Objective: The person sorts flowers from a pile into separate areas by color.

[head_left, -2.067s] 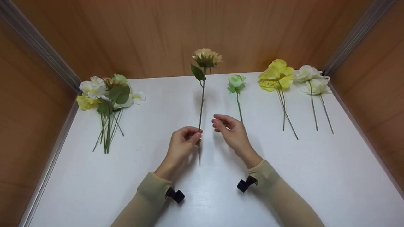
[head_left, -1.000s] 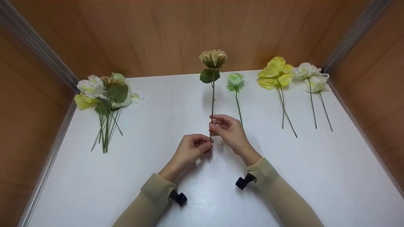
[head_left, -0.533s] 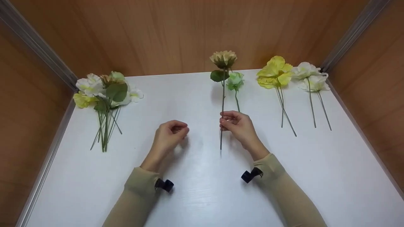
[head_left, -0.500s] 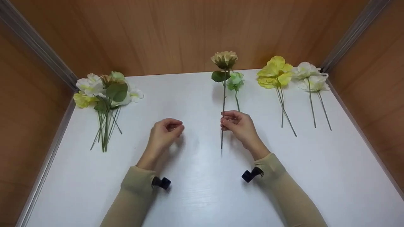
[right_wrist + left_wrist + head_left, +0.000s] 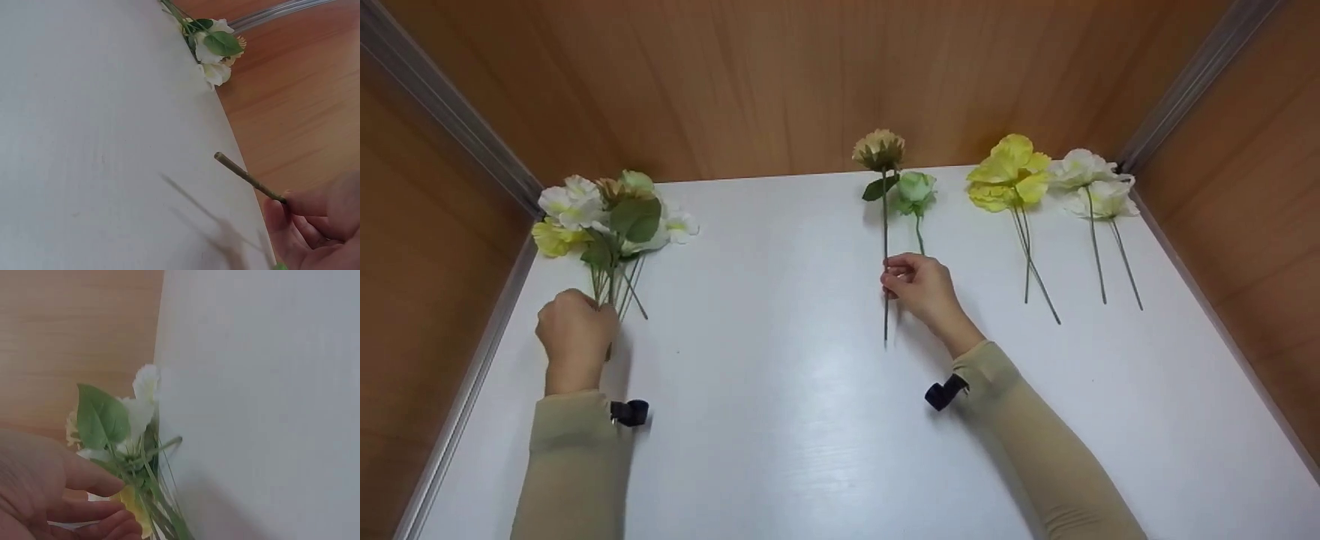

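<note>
My right hand (image 5: 928, 290) pinches the thin stem of a cream artificial flower (image 5: 880, 150), held upright with its bloom up and one dark green leaf. In the right wrist view, the cut end of that stem (image 5: 243, 174) sticks out past the thumb and fingers. On the far left, my left hand (image 5: 574, 326) is at the stems of a bunch of flowers (image 5: 619, 214) with white, yellow, peach and pale green blooms. The left wrist view shows its thumb and bent fingers apart, fingertips right beside the stems (image 5: 160, 509).
A pale green flower (image 5: 916, 189) lies just behind my right hand. Yellow flowers (image 5: 1009, 174) and white flowers (image 5: 1099, 191) lie at the back right of the white table (image 5: 780, 375). Wooden panels (image 5: 780, 82) wall in the back and both sides.
The cream flower passed from my left hand to my right. My left hand then moved left to the bunch's stems. The right hand shifted right with the flower, then slightly back.
</note>
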